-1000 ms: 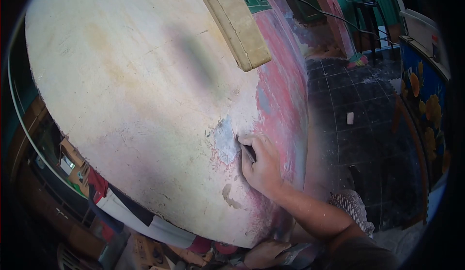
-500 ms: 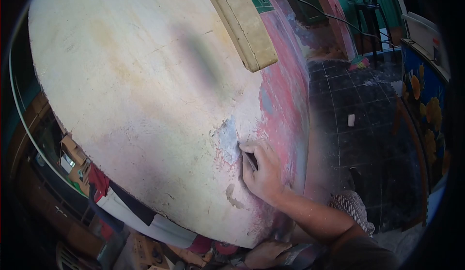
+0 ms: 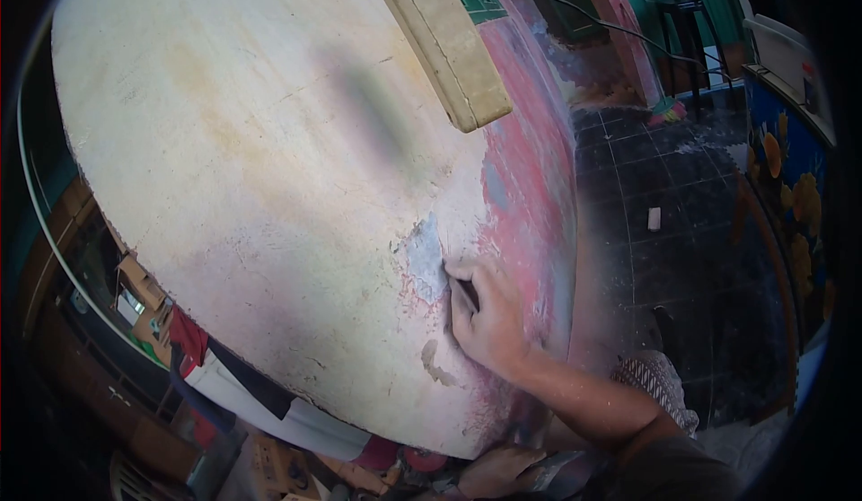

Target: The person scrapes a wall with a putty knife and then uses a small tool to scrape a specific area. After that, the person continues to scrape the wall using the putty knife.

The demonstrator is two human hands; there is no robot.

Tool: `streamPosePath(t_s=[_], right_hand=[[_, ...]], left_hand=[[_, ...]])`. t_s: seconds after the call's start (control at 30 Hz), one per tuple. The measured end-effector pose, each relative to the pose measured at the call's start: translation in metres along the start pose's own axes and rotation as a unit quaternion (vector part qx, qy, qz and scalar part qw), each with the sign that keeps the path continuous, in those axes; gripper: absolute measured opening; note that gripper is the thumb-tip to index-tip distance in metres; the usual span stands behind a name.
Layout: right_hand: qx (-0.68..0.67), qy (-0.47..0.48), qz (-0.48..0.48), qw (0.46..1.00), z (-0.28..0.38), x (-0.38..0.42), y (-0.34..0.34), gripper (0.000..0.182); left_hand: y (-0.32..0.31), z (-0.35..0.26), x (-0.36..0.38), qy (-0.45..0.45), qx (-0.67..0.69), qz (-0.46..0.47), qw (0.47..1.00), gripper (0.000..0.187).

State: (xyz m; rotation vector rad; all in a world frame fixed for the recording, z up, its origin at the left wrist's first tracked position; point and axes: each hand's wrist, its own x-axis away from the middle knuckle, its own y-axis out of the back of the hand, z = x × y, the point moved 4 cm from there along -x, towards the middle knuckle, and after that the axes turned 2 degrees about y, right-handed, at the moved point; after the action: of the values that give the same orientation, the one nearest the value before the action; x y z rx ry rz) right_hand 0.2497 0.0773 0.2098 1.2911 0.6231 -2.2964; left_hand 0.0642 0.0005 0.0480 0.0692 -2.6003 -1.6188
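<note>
My right hand [image 3: 488, 314] is closed in a pinch against a painted wall [image 3: 269, 187]. In its fingers is a thin, flat scraper blade, now mostly hidden by the hand; its edge is near the thumb and fingertips. Just left of the fingertips lies a bluish-grey bare patch [image 3: 425, 254] with flaking edges. Below it, a small brownish-grey chipped spot [image 3: 437, 363] marks the pale surface. To the right, the wall shows worn pink paint [image 3: 530, 160]. My left hand does not show.
A beige box-shaped fixture [image 3: 444, 48] juts from the wall above, with a black cable [image 3: 584, 16] running right. Dark floor tiles [image 3: 664, 303] hold a small white block [image 3: 654, 219]. A black stool [image 3: 687, 16] stands far back. Cardboard boxes [image 3: 144, 285] and cloths lie lower left.
My right hand stays almost in place beside the bare patch, tilting slightly so that the blade shows less between the fingers. The view has shifted a little.
</note>
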Motion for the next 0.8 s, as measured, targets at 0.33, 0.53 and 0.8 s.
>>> streamPosePath(t_s=[0.33, 0.53, 0.8], right_hand=[[0.001, 0.005, -0.016, 1.000, -0.003, -0.003, 0.000, 0.036], [-0.011, -0.015, -0.001, 1.000, -0.005, -0.002, 0.000, 0.036], [0.000, -0.002, 0.008, 1.000, -0.010, -0.011, 0.003, 0.036]], left_hand=[[-0.007, 0.004, 0.001, 0.037, -0.007, 0.003, 0.999, 0.024], [-0.028, 0.027, 0.005, -0.017, 0.081, -0.017, 0.996, 0.035], [-0.030, 0.027, 0.012, -0.008, 0.019, -0.050, 0.999, 0.032]])
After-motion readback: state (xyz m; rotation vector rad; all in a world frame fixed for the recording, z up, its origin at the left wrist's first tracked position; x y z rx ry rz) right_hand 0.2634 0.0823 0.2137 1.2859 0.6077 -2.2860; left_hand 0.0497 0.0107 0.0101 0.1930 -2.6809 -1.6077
